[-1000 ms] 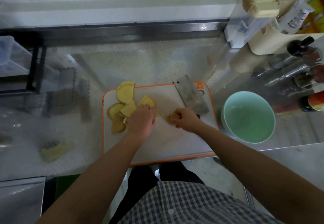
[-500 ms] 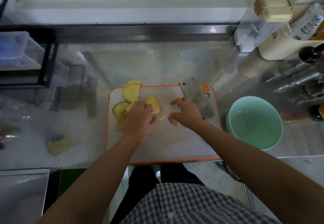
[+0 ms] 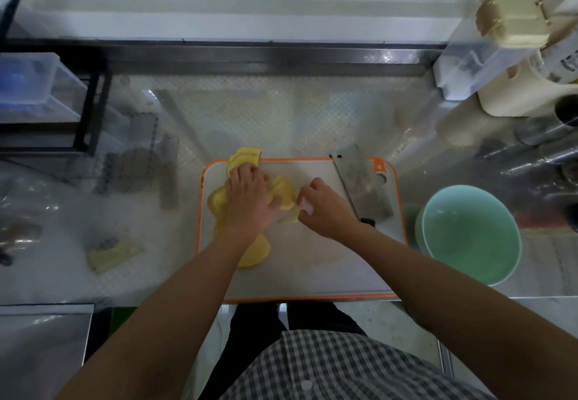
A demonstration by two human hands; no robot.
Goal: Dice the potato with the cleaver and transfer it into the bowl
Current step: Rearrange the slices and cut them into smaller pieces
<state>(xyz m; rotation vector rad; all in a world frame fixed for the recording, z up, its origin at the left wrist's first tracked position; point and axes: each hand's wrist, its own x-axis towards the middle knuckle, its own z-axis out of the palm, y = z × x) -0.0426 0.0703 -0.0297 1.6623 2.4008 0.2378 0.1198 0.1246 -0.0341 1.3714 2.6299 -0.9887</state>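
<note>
Yellow potato slices (image 3: 283, 193) lie in a loose heap on the left half of the white, orange-rimmed cutting board (image 3: 312, 274). My left hand (image 3: 250, 202) rests flat on the heap with its fingers spread, hiding several slices. One slice (image 3: 255, 254) pokes out beside my left wrist. My right hand (image 3: 325, 208) is close to the right of the heap, with curled fingertips pinching a small pale potato piece (image 3: 291, 218). The cleaver (image 3: 359, 183) lies flat on the board's right side with nothing holding it. The mint-green bowl (image 3: 469, 233) stands right of the board and has nothing in it.
A yellowish sponge-like item (image 3: 109, 254) lies on the counter to the left. A black rack with clear bins (image 3: 47, 99) stands at the far left. Bottles and cream containers (image 3: 531, 99) crowd the back right. The counter's front edge runs just below the board.
My left hand slid up over the slices and spread flat. My right hand moved left toward the heap and curled its fingers on the small piece. The cleaver has not moved.
</note>
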